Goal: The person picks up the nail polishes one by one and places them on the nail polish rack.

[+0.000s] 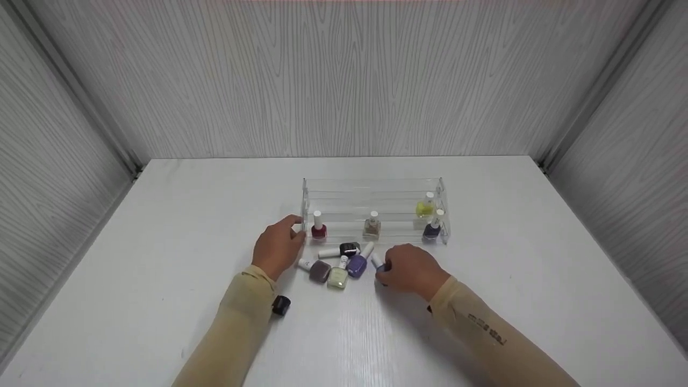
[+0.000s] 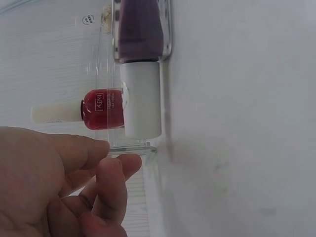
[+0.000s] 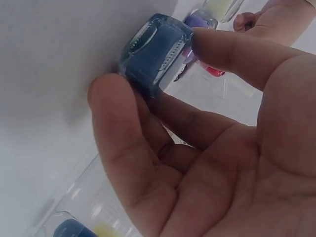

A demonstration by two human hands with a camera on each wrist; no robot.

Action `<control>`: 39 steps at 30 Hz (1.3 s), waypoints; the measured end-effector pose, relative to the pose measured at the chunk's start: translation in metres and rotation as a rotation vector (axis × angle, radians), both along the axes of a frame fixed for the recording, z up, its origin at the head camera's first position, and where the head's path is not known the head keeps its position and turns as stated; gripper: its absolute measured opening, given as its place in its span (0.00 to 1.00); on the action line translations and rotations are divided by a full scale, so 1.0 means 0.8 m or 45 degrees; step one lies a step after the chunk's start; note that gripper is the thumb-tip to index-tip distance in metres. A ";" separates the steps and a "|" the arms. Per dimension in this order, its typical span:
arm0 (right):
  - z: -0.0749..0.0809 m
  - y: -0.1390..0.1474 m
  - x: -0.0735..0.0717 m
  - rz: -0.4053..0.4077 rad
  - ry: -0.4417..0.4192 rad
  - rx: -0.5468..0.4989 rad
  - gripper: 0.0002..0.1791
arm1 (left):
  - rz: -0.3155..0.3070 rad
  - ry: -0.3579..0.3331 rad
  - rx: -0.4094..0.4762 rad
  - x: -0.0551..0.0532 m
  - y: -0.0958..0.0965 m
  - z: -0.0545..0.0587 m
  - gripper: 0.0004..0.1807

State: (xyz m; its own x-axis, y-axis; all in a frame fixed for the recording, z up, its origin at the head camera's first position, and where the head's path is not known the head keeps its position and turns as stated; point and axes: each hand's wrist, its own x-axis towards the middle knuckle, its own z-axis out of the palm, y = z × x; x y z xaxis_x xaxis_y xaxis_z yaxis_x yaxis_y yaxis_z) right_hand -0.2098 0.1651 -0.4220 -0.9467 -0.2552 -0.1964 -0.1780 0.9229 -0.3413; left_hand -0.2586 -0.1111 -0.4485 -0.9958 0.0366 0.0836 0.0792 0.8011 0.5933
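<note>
My right hand (image 1: 413, 270) grips a blue nail polish bottle (image 3: 158, 52) low over the table, with its white cap (image 1: 377, 261) pointing toward the rack. At the left end of a clear acrylic display rack (image 1: 371, 184), my left hand (image 1: 276, 248) pinches the side panel's edge between thumb and fingers. On the rack's front tier stand a red bottle (image 1: 319, 231), a beige glitter bottle (image 1: 372, 228) and a dark blue bottle (image 1: 431, 231). One tier higher is a yellow bottle (image 1: 424, 208).
Between the hands lie several nail polish bottles: mauve (image 1: 320, 271), pale green (image 1: 337, 278), violet (image 1: 357, 266) and black (image 1: 349, 249). A small black object (image 1: 281, 305) shows at the left wrist. Wood-grain panels (image 1: 344, 80) enclose the white table (image 1: 188, 226).
</note>
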 end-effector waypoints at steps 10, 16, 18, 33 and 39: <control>-0.012 0.012 -0.010 -0.008 0.064 -0.205 0.08 | -0.001 0.008 0.000 0.000 -0.002 -0.001 0.19; -0.012 0.021 -0.010 0.003 0.096 -0.290 0.10 | -0.001 -0.002 0.001 0.000 -0.001 -0.003 0.19; -0.012 0.025 -0.011 0.031 0.114 -0.346 0.11 | -0.001 -0.009 0.007 0.000 0.000 -0.002 0.19; 0.003 0.037 -0.017 0.012 0.084 -0.613 0.07 | -0.016 0.016 0.010 0.002 -0.001 -0.002 0.19; 0.008 0.037 -0.017 0.052 0.192 -0.602 0.05 | -0.028 0.012 0.012 0.001 -0.002 -0.003 0.19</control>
